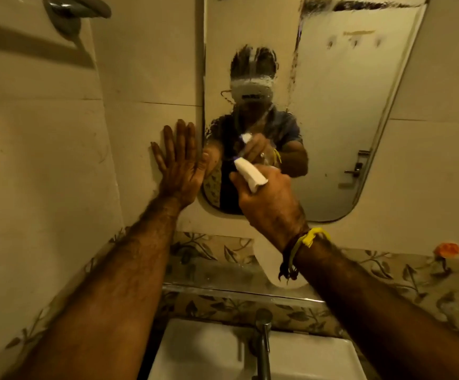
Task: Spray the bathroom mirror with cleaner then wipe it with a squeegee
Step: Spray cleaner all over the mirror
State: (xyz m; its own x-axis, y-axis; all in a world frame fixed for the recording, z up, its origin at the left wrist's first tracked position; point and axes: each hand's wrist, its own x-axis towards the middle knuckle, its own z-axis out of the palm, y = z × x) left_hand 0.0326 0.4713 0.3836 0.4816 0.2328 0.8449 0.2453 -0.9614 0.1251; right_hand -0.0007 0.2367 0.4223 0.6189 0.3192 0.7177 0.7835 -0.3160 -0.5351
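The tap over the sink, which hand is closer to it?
The right hand. It holds the spray bottle at the mirror, almost straight above the tap. The left hand lies flat on the wall, above the tap and off to the left.
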